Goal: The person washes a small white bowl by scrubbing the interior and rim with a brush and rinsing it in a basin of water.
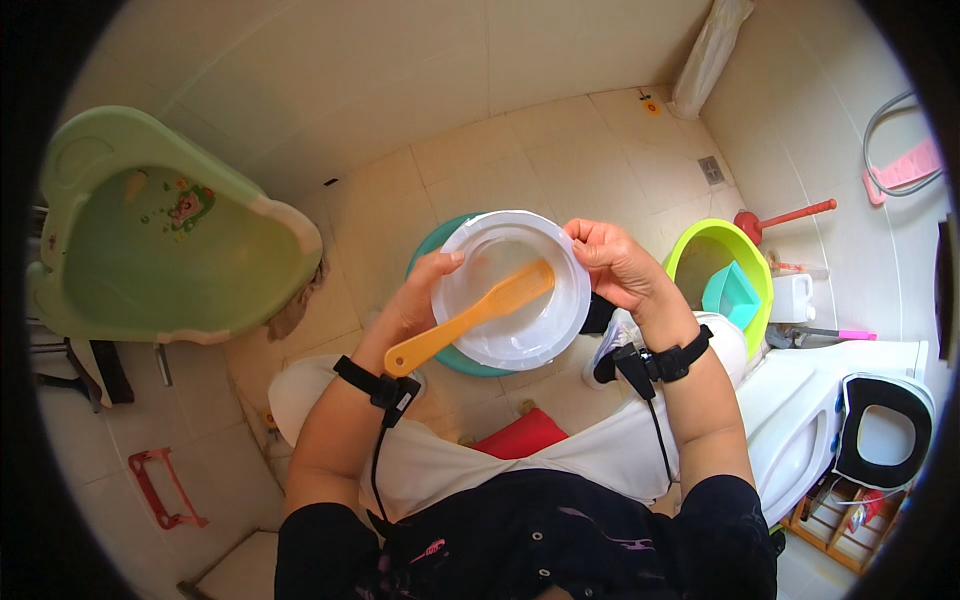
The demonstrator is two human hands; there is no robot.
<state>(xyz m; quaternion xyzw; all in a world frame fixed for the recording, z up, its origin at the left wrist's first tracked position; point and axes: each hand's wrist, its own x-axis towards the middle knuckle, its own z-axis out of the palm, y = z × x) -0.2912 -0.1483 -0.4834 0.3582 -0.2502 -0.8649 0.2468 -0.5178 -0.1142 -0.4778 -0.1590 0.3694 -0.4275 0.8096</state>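
Observation:
My left hand (420, 292) grips the left rim of a round white plastic tub (517, 346), its thumb over the edge. On the tub's upper right, the fingers and thumb of my right hand (613, 262) pinch the rim. An orange plastic scrubbing brush (480, 311) lies slanted in the tub, its handle sticking out over the rim near my left wrist. Below the tub stands a teal basin (426, 251), mostly hidden by it; I cannot tell whether the two touch.
A green baby bathtub (187, 262) is at the left. On the right are a lime-green basin (759, 277) holding a turquoise scoop (731, 292), a red plunger (787, 217), a white jug (791, 298) and a white toilet (795, 442). A floor drain (710, 171) lies near the right wall.

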